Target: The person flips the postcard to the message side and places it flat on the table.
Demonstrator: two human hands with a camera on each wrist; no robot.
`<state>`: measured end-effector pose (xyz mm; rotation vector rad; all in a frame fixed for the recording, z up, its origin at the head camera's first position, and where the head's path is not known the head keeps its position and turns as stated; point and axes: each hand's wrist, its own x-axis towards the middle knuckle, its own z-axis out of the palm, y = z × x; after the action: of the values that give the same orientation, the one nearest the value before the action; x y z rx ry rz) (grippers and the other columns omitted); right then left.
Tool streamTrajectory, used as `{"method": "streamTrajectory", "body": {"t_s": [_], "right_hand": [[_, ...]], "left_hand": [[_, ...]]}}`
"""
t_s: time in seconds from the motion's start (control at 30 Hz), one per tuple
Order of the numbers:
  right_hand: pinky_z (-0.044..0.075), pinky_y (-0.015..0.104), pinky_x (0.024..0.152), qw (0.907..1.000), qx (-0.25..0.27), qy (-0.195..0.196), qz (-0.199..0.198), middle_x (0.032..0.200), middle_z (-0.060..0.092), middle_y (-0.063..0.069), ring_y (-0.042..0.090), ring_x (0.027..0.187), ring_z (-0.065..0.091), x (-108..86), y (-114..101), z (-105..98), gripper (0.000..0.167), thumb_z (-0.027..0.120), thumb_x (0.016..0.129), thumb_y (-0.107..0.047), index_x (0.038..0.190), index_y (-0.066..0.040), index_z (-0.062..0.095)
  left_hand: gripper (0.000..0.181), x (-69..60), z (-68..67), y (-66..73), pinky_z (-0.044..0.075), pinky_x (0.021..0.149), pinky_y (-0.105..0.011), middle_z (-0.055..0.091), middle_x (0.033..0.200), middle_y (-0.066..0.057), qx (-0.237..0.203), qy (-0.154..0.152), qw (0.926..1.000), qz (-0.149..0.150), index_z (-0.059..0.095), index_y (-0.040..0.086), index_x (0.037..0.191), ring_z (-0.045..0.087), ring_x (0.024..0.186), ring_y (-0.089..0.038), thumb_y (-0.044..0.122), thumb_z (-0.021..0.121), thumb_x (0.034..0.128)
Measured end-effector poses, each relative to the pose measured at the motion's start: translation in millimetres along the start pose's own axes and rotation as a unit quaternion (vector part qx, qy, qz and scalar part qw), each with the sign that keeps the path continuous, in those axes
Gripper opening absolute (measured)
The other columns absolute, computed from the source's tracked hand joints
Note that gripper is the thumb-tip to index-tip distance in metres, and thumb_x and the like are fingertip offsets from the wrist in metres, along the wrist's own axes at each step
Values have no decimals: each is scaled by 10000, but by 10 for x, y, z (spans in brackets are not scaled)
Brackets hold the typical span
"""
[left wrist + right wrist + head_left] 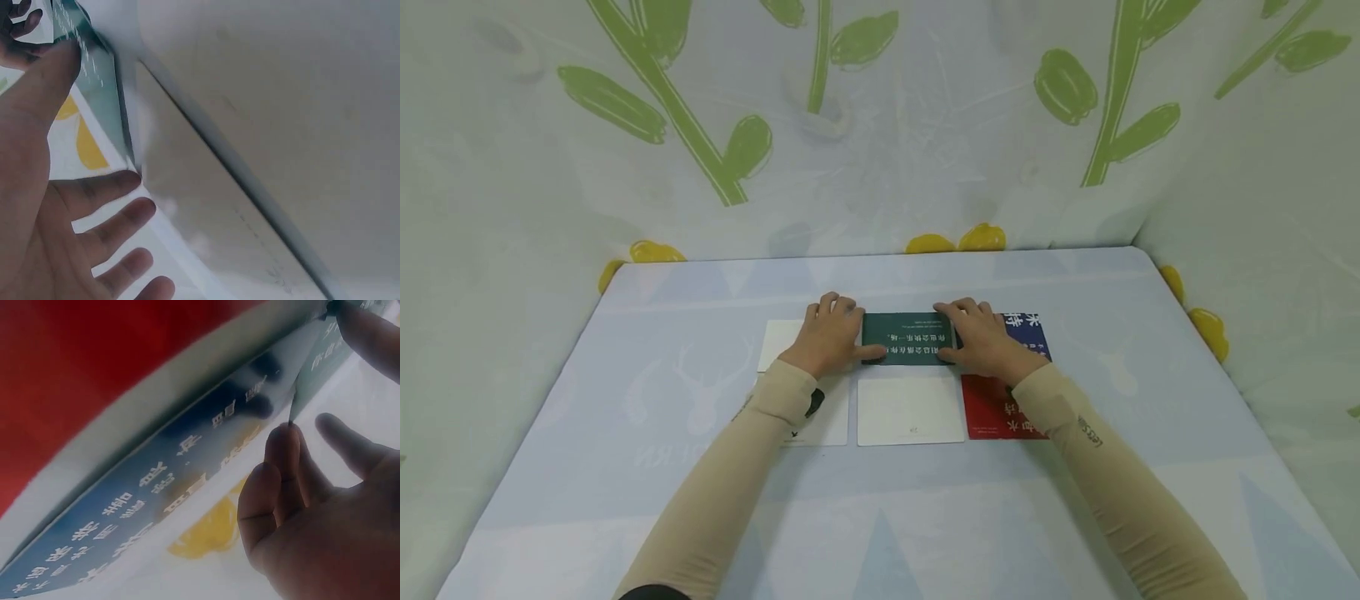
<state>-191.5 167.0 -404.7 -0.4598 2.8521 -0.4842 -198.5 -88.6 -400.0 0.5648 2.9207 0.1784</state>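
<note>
A dark green card (913,329) with white lettering lies flat on the table between both hands. My left hand (829,340) is at its left end, with the thumb on the card and the fingers spread beside it. At the right end, my right hand (988,343) touches the card's near corner with its thumb, its index fingertip by the far corner. Under and beside the right hand lies a blue card (1030,332), and nearer me a red card (988,404). White cards lie at far left (777,337), near left (831,421) and near middle (910,412).
The cards form two rows on a pale patterned tablecloth (880,500). Behind the table hangs a white cloth (880,183) with green leaf prints and yellow shapes, and more cloth closes off both sides.
</note>
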Motion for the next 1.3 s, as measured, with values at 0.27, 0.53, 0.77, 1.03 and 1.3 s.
{"method": "streamTrajectory", "body": {"t_s": [0.27, 0.53, 0.77, 1.03, 1.3], "right_hand": [[294, 587, 1109, 9997, 222, 110, -16, 1515, 346, 198, 389, 1320, 357, -6, 13, 30, 810, 786, 899, -250, 1573, -158, 346], [292, 578, 1123, 9997, 213, 125, 28, 1518, 319, 209, 383, 1320, 353, -33, 18, 36, 833, 779, 906, -261, 1583, -127, 313], [275, 578, 1142, 9997, 200, 103, 108, 1531, 304, 209, 386, 1340, 335, -43, 9, 29, 864, 784, 903, -266, 1592, -100, 290], [302, 575, 1122, 9996, 112, 247, 88, 1519, 317, 208, 382, 1320, 346, -53, -2, 25, 877, 805, 883, -274, 1580, -73, 313], [326, 574, 1106, 9988, 136, 464, 75, 1475, 380, 225, 383, 1287, 391, -81, -2, 8, 843, 827, 860, -291, 1551, -107, 379]], "left_hand": [[690, -3, 15, 18, 265, 1131, -533, 465, 1487, -149, -369, 332, 9988, -41, 558, 18, 1403, 283, 1425, -367, 555, 603, 973], [582, -39, 14, 45, 412, 993, -470, 656, 1276, -116, -1236, 942, 9878, -79, 502, 33, 1453, 504, 1175, -336, 392, 613, 1009], [540, -91, 21, 71, 489, 702, -353, 729, 1026, -37, -2078, 1027, 9726, -162, 430, 56, 1502, 596, 747, -178, 226, 605, 1021], [495, -143, -5, 94, 468, 637, -325, 729, 1065, -41, -2537, 787, 9624, -569, 512, 53, 1439, 587, 683, -154, 266, 625, 1007], [323, -173, 19, 71, 507, 679, -352, 732, 1026, -56, -2414, 725, 9652, -705, 619, 78, 1240, 648, 778, -181, 289, 649, 997]]}}
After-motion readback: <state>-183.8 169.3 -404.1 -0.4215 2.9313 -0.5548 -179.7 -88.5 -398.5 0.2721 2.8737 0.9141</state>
